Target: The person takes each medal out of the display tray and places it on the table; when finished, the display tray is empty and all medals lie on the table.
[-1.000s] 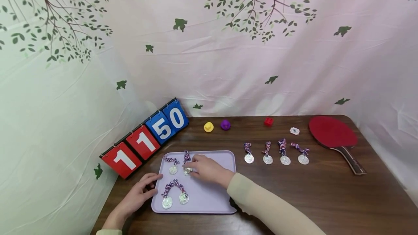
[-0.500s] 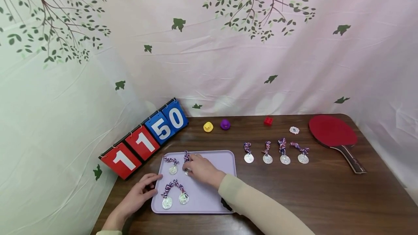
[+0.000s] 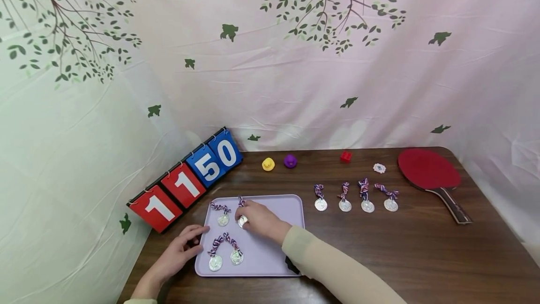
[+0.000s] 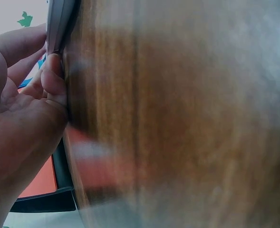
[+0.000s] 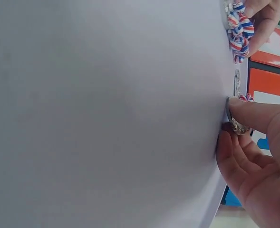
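My right hand [image 3: 263, 221] pinches a silver medal [image 3: 242, 221] over the back of the lilac tray [image 3: 270, 266]. In the right wrist view the thumb lies on the face of the medal [image 5: 239, 126], which is tilted, with the fingers beside it. Its striped ribbon [image 3: 241, 201] is partly hidden by the fingers. Another medal [image 3: 223, 220] lies just left of it, and two more, one of them a medal [image 3: 237, 257] with knotted ribbon, lie nearer the front. My left hand [image 3: 179, 250] rests fingertips and thumb against the tray's left rim; the left wrist view shows these fingers [image 4: 53, 78] at the edge.
Right of the tray, several ribboned medals [image 3: 345, 205] lie in a row. Behind stand a yellow duck [image 3: 268, 164], a purple duck [image 3: 290, 161], a red brick [image 3: 346, 156] and a white chip [image 3: 379, 168]. A flip scoreboard [image 3: 185, 179] leans at left, a red paddle [image 3: 428, 169] lies right.
My right hand and sleeve have shifted slightly left. Its fingers covered most of the medal half a second ago; more of its face shows now. My left hand stays at the rim.
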The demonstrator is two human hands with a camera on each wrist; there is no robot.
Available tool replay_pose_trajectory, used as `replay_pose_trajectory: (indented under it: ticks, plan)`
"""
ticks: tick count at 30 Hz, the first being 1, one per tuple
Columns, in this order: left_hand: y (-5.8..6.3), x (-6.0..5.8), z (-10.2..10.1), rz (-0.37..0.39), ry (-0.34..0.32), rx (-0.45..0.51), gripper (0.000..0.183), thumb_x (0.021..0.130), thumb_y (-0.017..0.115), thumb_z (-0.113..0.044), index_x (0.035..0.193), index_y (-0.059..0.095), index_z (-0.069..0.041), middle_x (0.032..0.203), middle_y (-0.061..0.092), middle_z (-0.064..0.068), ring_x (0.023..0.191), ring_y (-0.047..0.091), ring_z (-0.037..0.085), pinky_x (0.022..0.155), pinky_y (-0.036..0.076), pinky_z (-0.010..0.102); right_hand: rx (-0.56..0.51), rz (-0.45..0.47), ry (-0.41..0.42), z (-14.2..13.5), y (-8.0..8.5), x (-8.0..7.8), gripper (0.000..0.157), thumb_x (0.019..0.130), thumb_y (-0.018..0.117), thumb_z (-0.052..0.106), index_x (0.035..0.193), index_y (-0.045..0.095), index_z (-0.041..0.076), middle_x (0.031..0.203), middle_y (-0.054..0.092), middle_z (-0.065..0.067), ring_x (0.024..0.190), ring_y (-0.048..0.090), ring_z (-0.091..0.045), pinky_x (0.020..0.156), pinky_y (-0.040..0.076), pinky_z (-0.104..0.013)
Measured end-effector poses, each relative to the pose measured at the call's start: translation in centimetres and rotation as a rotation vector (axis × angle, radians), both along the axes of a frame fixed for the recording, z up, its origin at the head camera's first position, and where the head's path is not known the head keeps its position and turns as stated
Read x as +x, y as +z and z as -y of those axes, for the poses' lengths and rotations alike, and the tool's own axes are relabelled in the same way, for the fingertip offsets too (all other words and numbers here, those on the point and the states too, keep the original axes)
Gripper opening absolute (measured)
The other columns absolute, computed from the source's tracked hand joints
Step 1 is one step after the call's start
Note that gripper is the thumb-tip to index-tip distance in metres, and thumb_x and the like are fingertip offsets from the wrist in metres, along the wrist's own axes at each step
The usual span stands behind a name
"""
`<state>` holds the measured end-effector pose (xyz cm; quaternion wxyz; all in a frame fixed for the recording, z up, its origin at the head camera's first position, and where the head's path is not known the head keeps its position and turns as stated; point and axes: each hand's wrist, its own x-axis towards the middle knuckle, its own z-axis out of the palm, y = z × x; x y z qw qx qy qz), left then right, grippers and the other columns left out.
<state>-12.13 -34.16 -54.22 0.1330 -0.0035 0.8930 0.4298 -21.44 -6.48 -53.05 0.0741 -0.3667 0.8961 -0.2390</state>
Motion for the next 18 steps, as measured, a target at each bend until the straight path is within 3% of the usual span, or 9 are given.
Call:
replay_pose_trajectory:
  ticks: [10,18]
  plan:
    - [-0.1,0.1,0.1,-0.012,-0.018,0.004,0.043,0.088,0.068,-0.020,0.129,0.058,-0.031,0.127,0.046,0.000,0.104,0.043,0.023,0.079,0.042,0.028,-0.071,0.069,0.072,-1.2,0.3,0.0,0.035,0.083,0.074,0.015,0.118,0.068,0.016,0.113,0.066,0.006,0.106,0.058,-0.007,0.092,0.044,-0.026]
    - [0.0,0.1,-0.1,-0.006,-0.013,-0.004,0.043,0.088,0.069,-0.019,0.127,0.059,-0.033,0.127,0.047,0.000,0.104,0.043,0.023,0.079,0.041,0.028,-0.277,0.140,0.130,-5.1,0.8,1.6,0.041,0.079,0.077,0.011,0.119,0.066,0.009,0.105,0.065,0.002,0.077,0.058,-0.005,0.069,0.047,-0.016]
